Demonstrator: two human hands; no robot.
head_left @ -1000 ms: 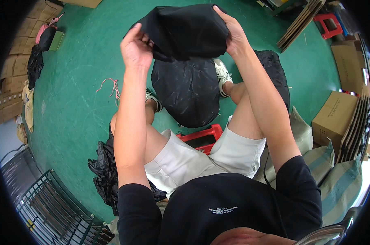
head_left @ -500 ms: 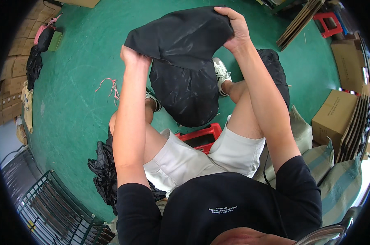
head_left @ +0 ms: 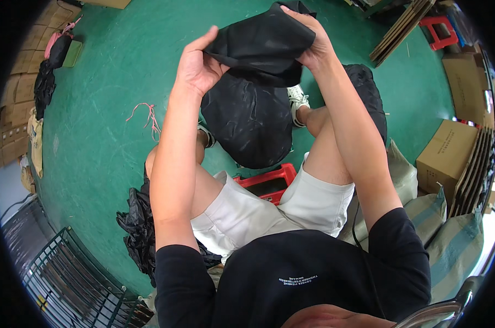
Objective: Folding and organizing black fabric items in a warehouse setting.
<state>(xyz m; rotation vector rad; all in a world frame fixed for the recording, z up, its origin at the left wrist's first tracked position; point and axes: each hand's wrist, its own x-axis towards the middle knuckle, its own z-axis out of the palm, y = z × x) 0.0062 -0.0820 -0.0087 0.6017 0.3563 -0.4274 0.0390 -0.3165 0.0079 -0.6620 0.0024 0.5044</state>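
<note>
A black cloth piece [head_left: 261, 46] is held up in front of me, over my knees. My left hand [head_left: 197, 65] grips its left edge, thumb and fingers pinched on the fabric. My right hand [head_left: 312, 44] holds its upper right corner. Below it, a larger black fabric item [head_left: 250, 126] lies on the green floor between my feet. I sit on a red plastic stool [head_left: 266, 183], in white shorts and a black top.
A heap of black fabric [head_left: 138, 235] lies by my left thigh, another black bundle [head_left: 367, 93] by my right leg. Cardboard boxes [head_left: 447, 156] and filled sacks [head_left: 422, 213] stand at the right. A dark wire rack [head_left: 67, 279] is at lower left, pink string [head_left: 146, 117] on the floor.
Both hands have turned and folded the black cloth, bunching it smaller. My left hand has risen and shifted its grip to the cloth's left edge.
</note>
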